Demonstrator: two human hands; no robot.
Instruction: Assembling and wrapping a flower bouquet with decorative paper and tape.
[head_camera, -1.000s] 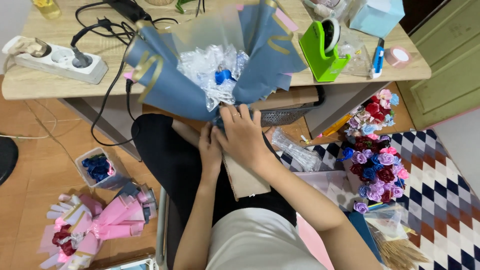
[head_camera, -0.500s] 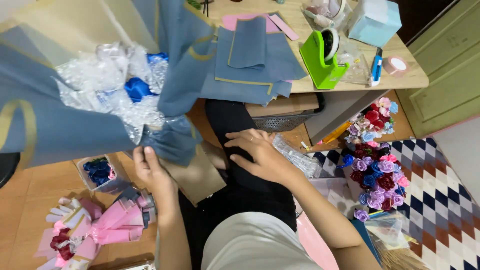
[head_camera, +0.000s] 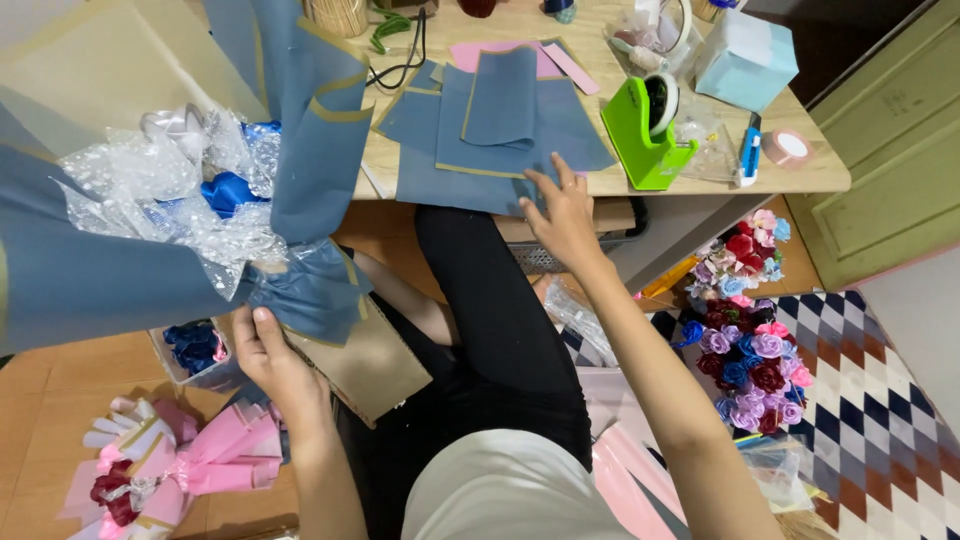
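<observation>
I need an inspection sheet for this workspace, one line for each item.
Surface: wooden table, crowded.
Job's things: blue bouquet with clear wrap; blue paper sheets stacked on the table.
Clutter: green tape dispenser, light blue box, tape roll.
Grippers: left hand grips the bouquet base; right hand rests on the sheets.
Cables: black cable on the table.
Surroundings: pink bouquet and flower bunch on the floor; patterned rug.

Blue-wrapped bouquet (head_camera: 190, 210) tilted left; blue paper sheets (head_camera: 490, 130) lie on desk
</observation>
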